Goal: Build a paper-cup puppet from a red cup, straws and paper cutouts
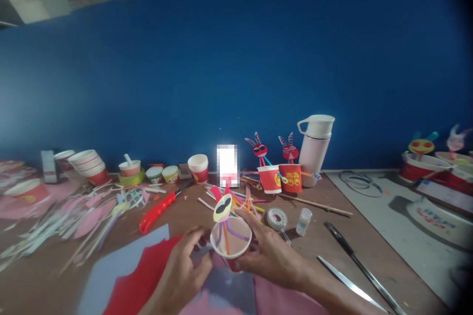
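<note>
A paper cup (231, 251) with a white rim stands in front of me, its mouth facing up toward me. Inside it is a paper puppet (222, 208) with a yellow face, dark glasses, red ears and purple and orange strip limbs. My right hand (271, 253) grips the cup's right side between thumb and fingers. Close to the cup's left side is my left hand (185, 263), its fingers curved and apart with nothing plainly in them. Red paper (144, 275) and a pale sheet (105, 273) lie beneath and beside my left forearm.
A red utility knife (158, 211), paper strips (44, 231) and stacked cups (89, 165) are to the left. Finished cup puppets (271, 177) stand by a white flask (316, 150). Tape (277, 219), a small bottle (303, 222), a pen (360, 263) and a metal blade (347, 280) lie right.
</note>
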{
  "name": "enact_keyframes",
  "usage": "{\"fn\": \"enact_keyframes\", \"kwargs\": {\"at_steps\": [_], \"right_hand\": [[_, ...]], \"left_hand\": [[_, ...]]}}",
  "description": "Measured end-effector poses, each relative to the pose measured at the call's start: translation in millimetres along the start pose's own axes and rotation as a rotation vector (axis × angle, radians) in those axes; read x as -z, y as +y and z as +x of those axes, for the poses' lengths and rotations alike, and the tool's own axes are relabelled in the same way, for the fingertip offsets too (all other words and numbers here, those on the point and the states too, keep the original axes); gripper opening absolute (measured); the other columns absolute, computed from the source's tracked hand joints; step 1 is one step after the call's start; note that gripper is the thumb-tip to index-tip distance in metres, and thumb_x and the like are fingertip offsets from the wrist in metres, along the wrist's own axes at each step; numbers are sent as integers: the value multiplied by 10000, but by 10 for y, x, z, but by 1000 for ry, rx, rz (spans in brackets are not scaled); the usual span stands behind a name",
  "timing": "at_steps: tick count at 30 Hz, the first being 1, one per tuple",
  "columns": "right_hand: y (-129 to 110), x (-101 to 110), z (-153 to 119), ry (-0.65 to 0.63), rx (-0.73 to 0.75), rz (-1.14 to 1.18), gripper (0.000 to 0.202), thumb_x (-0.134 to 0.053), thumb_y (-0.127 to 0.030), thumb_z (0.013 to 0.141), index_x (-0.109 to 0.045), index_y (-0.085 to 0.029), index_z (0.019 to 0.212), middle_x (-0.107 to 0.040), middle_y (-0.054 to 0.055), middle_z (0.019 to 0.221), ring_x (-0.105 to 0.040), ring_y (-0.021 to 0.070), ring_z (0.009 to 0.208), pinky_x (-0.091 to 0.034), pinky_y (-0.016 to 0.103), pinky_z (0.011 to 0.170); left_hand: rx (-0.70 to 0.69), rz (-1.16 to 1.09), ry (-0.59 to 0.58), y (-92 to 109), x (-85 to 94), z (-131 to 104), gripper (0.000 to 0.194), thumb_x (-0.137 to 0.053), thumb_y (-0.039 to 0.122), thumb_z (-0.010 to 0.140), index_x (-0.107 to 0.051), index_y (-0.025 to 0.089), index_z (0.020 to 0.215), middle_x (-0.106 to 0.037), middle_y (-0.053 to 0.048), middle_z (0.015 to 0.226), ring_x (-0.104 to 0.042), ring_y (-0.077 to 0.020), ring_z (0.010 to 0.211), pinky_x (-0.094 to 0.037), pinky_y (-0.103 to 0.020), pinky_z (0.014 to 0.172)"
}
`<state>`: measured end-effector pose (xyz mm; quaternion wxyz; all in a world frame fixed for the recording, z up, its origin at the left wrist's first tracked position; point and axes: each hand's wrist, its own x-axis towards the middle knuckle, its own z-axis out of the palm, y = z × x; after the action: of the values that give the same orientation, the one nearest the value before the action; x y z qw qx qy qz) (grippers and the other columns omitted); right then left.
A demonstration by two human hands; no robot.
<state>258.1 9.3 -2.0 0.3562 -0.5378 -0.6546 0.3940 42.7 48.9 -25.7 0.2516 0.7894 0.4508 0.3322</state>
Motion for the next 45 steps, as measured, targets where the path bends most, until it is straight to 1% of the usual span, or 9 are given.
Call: {"fn": "enact_keyframes", "kwargs": {"at_steps": [6,12,16,19,22,29,34,42,45], "right_hand": [[20,-32,-21,-31,155,-127,953,-757,-203,623,-266,-238,1439,-450,113,1425,-411,289,1305,-377,439,1035],[49,-86,-32,-79,235,-193,934,-736,-206,647,-250,-170,1444,-385,140,1466,-346,269,1352,-327,421,1090],[66,-102,-47,-84,285,-183,929,-708,-198,677,-208,-226,1460,-361,108,1483,-333,255,1360,-328,420,1093],[59,-101,-50,-107,276,-192,980,-727,-182,660,-175,-235,1469,-358,125,1482,-327,276,1361,-318,446,1094],[58,-107,-47,-119,267,-193,1000,-722,-152,648,-162,-238,1472,-370,134,1473,-327,285,1359,-313,457,1092],[17,-131,-57,-105,366,-144,945,-699,-126,678,-185,-253,1460,-414,91,1447,-382,232,1328,-344,369,1079],[-67,-118,-62,-114,345,-127,964,-694,-100,654,-190,-251,1462,-455,76,1411,-405,218,1310,-359,345,1063],[-41,-132,-61,-79,361,-137,949,-699,-114,664,-201,-271,1457,-388,50,1469,-363,222,1337,-313,338,1095],[-17,-133,-60,-78,356,-156,964,-696,-103,662,-185,-289,1458,-403,39,1455,-340,225,1352,-313,348,1098]], "left_hand": [[78,-313,56,172,126,65,231,-566,309,780,-671,170,932,-608,-101,1150,-615,-223,922,-512,-302,780],[88,-244,-31,200,3,44,172,-561,318,773,-651,172,760,-624,-50,779,-576,-205,754,-492,-310,702],[144,-268,-21,299,-10,45,181,-558,298,755,-668,176,833,-629,-34,767,-586,-199,756,-502,-269,642],[170,-255,-56,335,1,51,151,-559,296,750,-653,179,757,-626,-23,725,-591,-188,718,-496,-244,597],[166,-245,-82,310,4,52,128,-571,288,746,-627,176,716,-653,-34,769,-617,-199,742,-508,-261,634],[115,-231,-125,250,-6,50,131,-576,219,765,-680,170,828,-699,-38,796,-641,-234,883,-490,-340,852],[140,-306,-127,187,-65,25,185,-575,197,781,-702,174,912,-719,-34,788,-662,-213,754,-521,-326,763],[159,-429,-94,141,-112,4,193,-634,222,762,-721,191,931,-708,-13,702,-656,-247,892,-509,-314,804],[158,-459,-84,141,-116,16,174,-649,258,748,-733,187,883,-722,-33,754,-647,-258,921,-497,-315,820]]}}
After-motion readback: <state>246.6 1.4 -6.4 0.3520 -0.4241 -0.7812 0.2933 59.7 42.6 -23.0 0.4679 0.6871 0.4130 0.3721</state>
